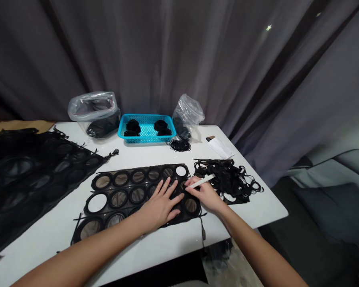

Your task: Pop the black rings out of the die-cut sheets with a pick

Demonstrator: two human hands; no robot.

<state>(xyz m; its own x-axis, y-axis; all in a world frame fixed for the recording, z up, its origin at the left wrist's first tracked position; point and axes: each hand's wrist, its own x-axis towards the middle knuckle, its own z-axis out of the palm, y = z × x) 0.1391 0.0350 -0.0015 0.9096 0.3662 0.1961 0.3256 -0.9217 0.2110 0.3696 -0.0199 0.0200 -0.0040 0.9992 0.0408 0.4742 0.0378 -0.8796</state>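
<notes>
A black sheer fabric panel (128,187) with rows of dark rings lies flat on the white table. At two spots in it, round openings show the white tabletop. My left hand (160,205) rests palm down on the panel's right half, fingers spread. Close to its fingertips, my right hand (203,193) pinches a slim white pen-like tool (202,181). The tool's working tip is hidden by my fingers at the panel. Just beyond my right hand lies a tangled heap of black strips (230,177).
A larger black ringed fabric (38,167) covers the table's left side. Along the back stand a clear bag (92,113), a blue basket (146,138) with black bundles, and another clear bag (188,111). Black loops (180,145) and a white paper (220,148) lie nearby.
</notes>
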